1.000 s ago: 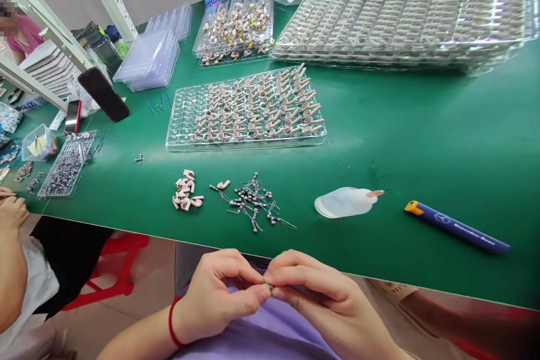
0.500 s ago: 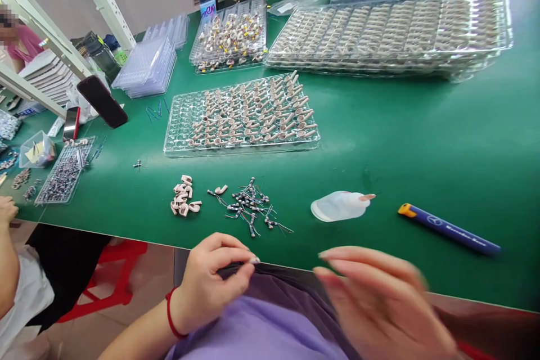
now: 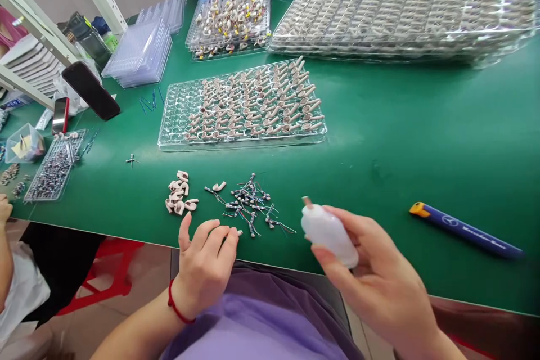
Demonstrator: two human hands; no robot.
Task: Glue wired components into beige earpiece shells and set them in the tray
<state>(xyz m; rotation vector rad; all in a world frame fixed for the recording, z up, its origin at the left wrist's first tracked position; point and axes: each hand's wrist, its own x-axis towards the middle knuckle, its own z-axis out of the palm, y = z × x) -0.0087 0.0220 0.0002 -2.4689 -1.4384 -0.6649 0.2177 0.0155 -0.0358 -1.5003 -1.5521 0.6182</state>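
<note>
Head view. Your right hand (image 3: 379, 275) closes fingers and thumb round a small white squeeze bottle (image 3: 327, 230), held just above the green table (image 3: 400, 140) with its nozzle tilted up-left. Your left hand (image 3: 206, 261) rests at the table edge with fingers curled and thumb raised; whether it pinches anything cannot be told.

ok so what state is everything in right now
bottle, held tilted in right hand, nozzle up
left hand, fingers curled at table edge, grip unclear
tray, partly filled, left part empty
pink parts, loose pile
wired parts, loose tangle
blue tool, lying flat
phone, propped, screen dark
</note>
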